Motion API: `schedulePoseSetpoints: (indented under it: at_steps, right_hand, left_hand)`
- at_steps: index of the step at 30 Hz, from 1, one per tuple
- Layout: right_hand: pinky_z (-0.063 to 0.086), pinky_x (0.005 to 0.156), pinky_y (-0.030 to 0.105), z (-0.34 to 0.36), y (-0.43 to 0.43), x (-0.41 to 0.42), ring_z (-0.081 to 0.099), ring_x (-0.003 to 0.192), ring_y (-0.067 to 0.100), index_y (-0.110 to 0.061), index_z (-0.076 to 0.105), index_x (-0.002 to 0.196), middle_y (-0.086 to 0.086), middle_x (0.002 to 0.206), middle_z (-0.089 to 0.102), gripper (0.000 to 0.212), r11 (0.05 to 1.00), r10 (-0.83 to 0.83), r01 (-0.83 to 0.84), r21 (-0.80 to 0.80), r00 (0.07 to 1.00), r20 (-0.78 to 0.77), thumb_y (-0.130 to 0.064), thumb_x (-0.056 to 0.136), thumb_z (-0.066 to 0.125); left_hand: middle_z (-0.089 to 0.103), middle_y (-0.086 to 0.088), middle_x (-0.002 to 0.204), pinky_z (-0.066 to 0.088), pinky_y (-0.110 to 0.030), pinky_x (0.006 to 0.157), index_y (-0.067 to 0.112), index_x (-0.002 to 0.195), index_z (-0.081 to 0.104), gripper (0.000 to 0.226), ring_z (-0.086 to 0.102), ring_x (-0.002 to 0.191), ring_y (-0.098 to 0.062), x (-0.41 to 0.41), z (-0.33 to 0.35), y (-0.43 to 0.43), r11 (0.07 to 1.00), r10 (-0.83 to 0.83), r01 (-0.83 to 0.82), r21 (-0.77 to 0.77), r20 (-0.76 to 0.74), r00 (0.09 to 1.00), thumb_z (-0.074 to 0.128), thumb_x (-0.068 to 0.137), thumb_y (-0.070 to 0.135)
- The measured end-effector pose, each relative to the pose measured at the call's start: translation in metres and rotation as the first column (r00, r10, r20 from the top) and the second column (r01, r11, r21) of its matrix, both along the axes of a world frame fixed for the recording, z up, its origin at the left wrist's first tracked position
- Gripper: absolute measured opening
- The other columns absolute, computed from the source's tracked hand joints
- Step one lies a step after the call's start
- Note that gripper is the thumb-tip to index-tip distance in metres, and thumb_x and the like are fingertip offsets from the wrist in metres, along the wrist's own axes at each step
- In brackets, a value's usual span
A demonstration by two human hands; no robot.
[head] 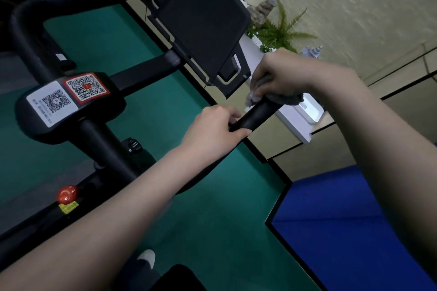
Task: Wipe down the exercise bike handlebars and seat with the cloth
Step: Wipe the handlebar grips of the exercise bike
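Green floor (212,224) fills most of the tilted view, blue mat (343,220) at lower right. Exercise bike stem (101,139) runs up from lower left, with the black handlebars' far loop (26,21) at upper left. Dark console screen (203,19) sits top centre, tilted.

Near handlebar grip (255,116) is centre frame: long axis lower-left to upper-right, free end pointing up-right toward the white ledge (295,125).

Left hand (212,132) is wrapped round the grip's lower part, thumb over the top. Right hand (281,75) comes from above at the grip's tip, fingers curled around the grey cloth (290,99), which is bunched over the tip and touches it. Hands are near each other, not touching.

Smaller: two QR stickers (68,94) on the stem block, fern (281,30) on the ledge, red knob (67,194) lower left, shoe toe (147,257) at bottom.
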State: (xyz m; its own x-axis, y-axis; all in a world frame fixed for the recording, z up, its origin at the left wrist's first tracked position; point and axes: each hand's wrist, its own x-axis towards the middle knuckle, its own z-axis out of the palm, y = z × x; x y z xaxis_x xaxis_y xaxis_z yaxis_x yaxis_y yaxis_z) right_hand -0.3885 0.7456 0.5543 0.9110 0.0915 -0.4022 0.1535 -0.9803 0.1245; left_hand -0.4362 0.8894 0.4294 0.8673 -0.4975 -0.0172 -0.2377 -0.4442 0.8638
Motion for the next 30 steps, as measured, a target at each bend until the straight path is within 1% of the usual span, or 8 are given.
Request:
schedulePoseSetpoints:
  at_steps: [2,8,12,17,21,25,28,30]
  right_hand:
    - [0.042,0.058,0.024,0.006,-0.007,0.005,0.056,0.066,0.010,-0.017,0.075,0.088,0.002,0.077,0.071,0.010,1.000,-0.021,0.021,0.004,1.000,0.017,-0.016,0.078,0.075]
    - [0.046,0.041,0.019,0.000,-0.001,0.018,0.058,0.050,0.007,-0.022,0.073,0.081,-0.014,0.047,0.060,0.006,0.998,-0.055,0.050,-0.034,0.985,-0.162,-0.018,0.077,0.077]
    - [0.058,0.072,0.046,0.010,-0.012,0.026,0.068,0.079,0.031,-0.022,0.073,0.076,-0.004,0.071,0.072,0.005,0.991,-0.132,0.125,-0.055,0.977,-0.165,-0.018,0.077,0.077]
    - [0.043,0.072,0.020,0.020,-0.045,0.004,0.057,0.078,-0.004,-0.025,0.072,0.091,-0.006,0.090,0.070,0.010,0.967,-0.158,0.160,0.199,0.987,-0.025,-0.019,0.084,0.070]
    - [0.046,0.079,0.012,-0.008,-0.054,-0.041,0.060,0.079,-0.002,-0.014,0.070,0.097,0.000,0.090,0.068,0.011,0.728,-0.423,0.156,0.668,0.869,0.257,-0.009,0.088,0.065]
    - [0.046,0.087,0.017,-0.057,-0.034,-0.072,0.062,0.092,0.005,-0.011,0.071,0.100,-0.002,0.096,0.068,0.016,0.638,-0.653,-0.006,0.770,0.524,0.546,-0.005,0.088,0.063]
    - [0.048,0.085,0.018,-0.078,-0.030,-0.075,0.063,0.095,0.006,-0.010,0.071,0.099,0.001,0.097,0.069,0.015,0.510,-0.779,-0.065,0.858,0.389,0.492,-0.005,0.090,0.059]
    - [0.048,0.077,0.015,-0.077,-0.036,-0.070,0.063,0.087,-0.001,-0.012,0.069,0.096,-0.007,0.089,0.069,0.014,0.302,-0.870,-0.074,0.950,0.386,0.307,-0.005,0.092,0.057]
  left_hand:
    - [0.065,0.007,0.110,0.049,-0.030,0.087,0.024,0.117,0.063,0.040,0.059,0.098,-0.015,0.001,0.000,-0.003,1.000,-0.008,0.008,-0.005,0.014,1.000,0.068,0.082,0.044]
    - [0.064,0.003,0.110,0.048,-0.028,0.084,0.023,0.115,0.064,0.038,0.058,0.098,-0.015,0.001,0.000,-0.011,0.999,0.000,0.002,-0.044,0.045,0.999,0.070,0.082,0.040]
    - [0.064,0.003,0.108,0.049,-0.030,0.084,0.025,0.115,0.064,0.035,0.058,0.096,-0.015,0.001,-0.001,-0.011,0.999,0.002,0.001,-0.042,0.063,0.998,0.070,0.082,0.037]
    - [0.064,0.005,0.109,0.050,-0.032,0.085,0.025,0.116,0.063,0.036,0.058,0.098,-0.016,0.002,-0.002,-0.011,1.000,-0.001,0.002,-0.015,0.087,0.996,0.070,0.083,0.035]
    - [0.064,0.005,0.109,0.049,-0.029,0.084,0.024,0.114,0.064,0.034,0.059,0.095,-0.016,0.003,-0.002,-0.012,1.000,0.014,-0.013,-0.015,0.093,0.996,0.071,0.082,0.032]
    - [0.065,0.006,0.107,0.045,-0.023,0.080,0.023,0.114,0.065,0.035,0.060,0.093,-0.014,0.004,-0.004,-0.012,0.999,0.028,-0.026,-0.021,0.100,0.995,0.072,0.081,0.033]
    - [0.065,0.005,0.107,0.046,-0.024,0.082,0.022,0.114,0.065,0.035,0.060,0.092,-0.014,0.004,-0.004,-0.012,0.999,0.028,-0.026,-0.019,0.114,0.993,0.072,0.081,0.033]
    - [0.065,0.005,0.107,0.047,-0.025,0.083,0.021,0.114,0.065,0.035,0.060,0.093,-0.014,0.003,-0.004,-0.013,0.999,0.032,-0.029,-0.031,0.113,0.993,0.073,0.081,0.032]
